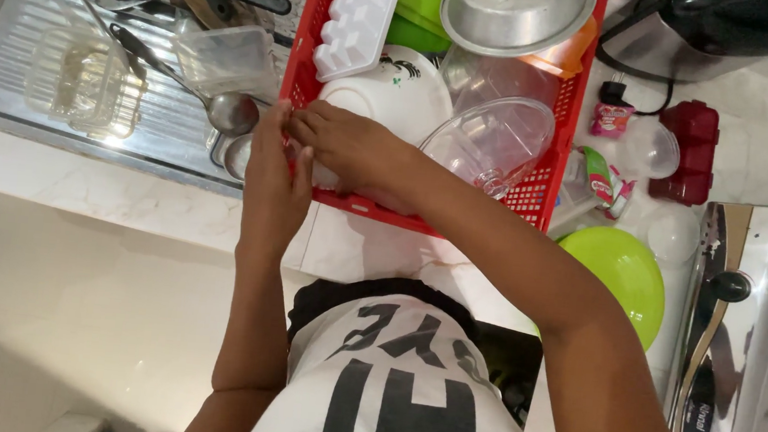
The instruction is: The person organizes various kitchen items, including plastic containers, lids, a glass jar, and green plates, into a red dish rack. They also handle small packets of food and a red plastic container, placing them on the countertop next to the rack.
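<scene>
Red slotted plastic dish basket (534, 197) sits on the pale counter, its near-left corner at the steel draining board's (56, 48) edge. I read both hands meeting at that corner: left hand (273, 183) curled over the rim, fingers pressed together; right hand (353, 148) laid across it, fingertips closing on something small I cannot make out. White round plate with a rooster print (399, 92) lies just behind, clear plastic bowl (492, 142) beside it. Step in hand looks like working the corner; any next move needs a firmer two-handed hold.
</scene>
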